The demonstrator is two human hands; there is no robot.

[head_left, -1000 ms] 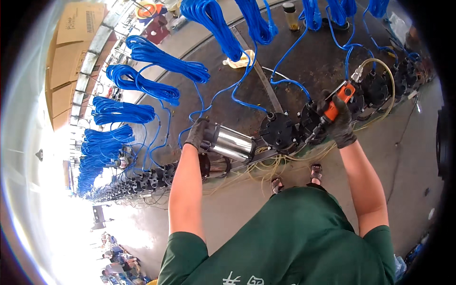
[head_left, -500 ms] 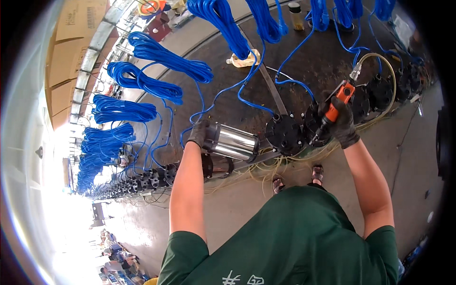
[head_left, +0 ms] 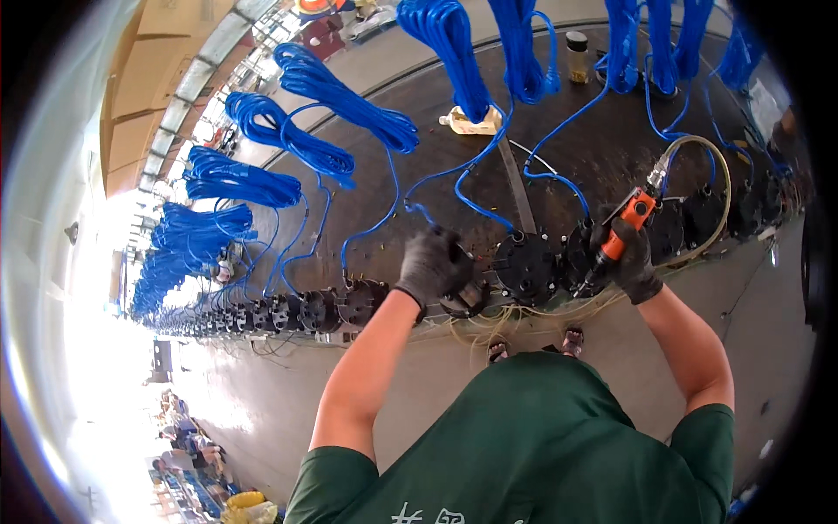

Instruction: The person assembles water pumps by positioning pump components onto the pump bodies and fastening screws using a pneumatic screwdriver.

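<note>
One orange power tool (head_left: 621, 234) gripped in my right hand (head_left: 635, 266) | my left hand (head_left: 435, 262) at a metal cylinder (head_left: 471, 299) | whether those fingers grip it, I cannot tell

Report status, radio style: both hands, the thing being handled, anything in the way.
Right hand gripping orange power tool. Left hand at metal cylinder, grip partly hidden. Blue cable just beyond left hand; nothing plainly blocking.
</note>
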